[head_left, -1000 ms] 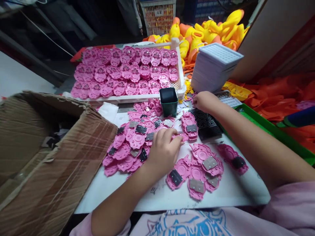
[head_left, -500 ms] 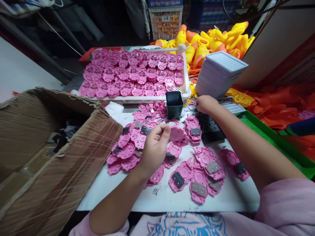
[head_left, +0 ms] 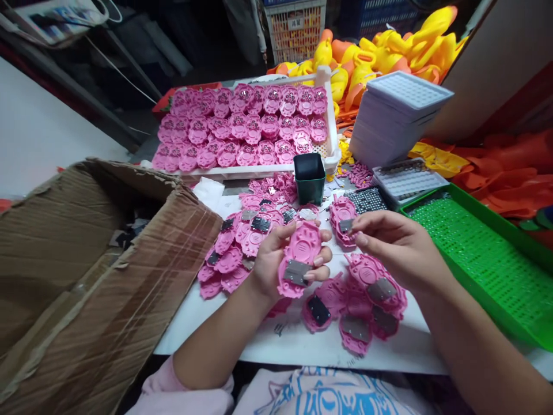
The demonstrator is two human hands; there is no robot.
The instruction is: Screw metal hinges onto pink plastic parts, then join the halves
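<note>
My left hand (head_left: 276, 259) is wrapped round a pink plastic shell (head_left: 301, 248) with a grey rectangular plate on its lower part, its inner side facing up. To its right, my right hand (head_left: 389, 239) is closed in a pinch; anything between thumb and finger is too small to make out. Just behind those fingertips lies another pink shell (head_left: 343, 213). Several shells with grey or black plates (head_left: 374, 288) overlap on the table below my hands. A heap of similar shells (head_left: 228, 259) is to the left of my left hand.
A cardboard box (head_left: 164, 253) stands at the left, a green tray (head_left: 484, 259) at the right. Behind are a dark cup (head_left: 309, 178), a white crate (head_left: 233, 171) with rows of pink shells, stacked white trays (head_left: 397, 121) and a black tray of small metallic parts (head_left: 367, 200).
My right hand has come back from beside the stacked trays towards my left hand. The held shell has been turned, so its plate now faces up. The view has shifted slightly.
</note>
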